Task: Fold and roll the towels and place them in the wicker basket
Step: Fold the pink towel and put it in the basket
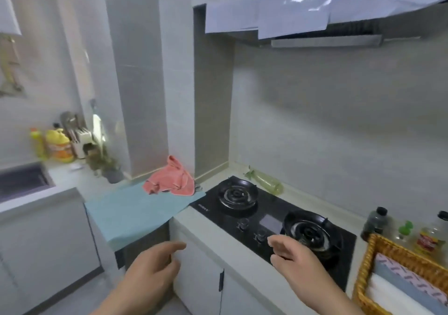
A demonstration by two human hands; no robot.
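Observation:
A crumpled pink towel [171, 180] lies at the far end of a light blue cloth [131, 214] spread over the counter left of the stove. The wicker basket [368, 266] stands at the right edge, with rolled towels in it: a white one [392, 297], a grey-blue one [402, 282] and a pink patterned one [409, 272]. My left hand [150, 269] hovers in front of the blue cloth, fingers relaxed, holding nothing. Over the stove's front edge my right hand [297, 259] hangs with loose fingers, also holding nothing.
A black two-burner gas stove [271, 217] fills the middle counter, with a green bottle [265, 181] lying behind it. Bottles [374, 222] stand behind the basket. Left are a sink [23, 180], yellow detergent bottles [58, 145] and a small plant [106, 164]. A range hood hangs overhead.

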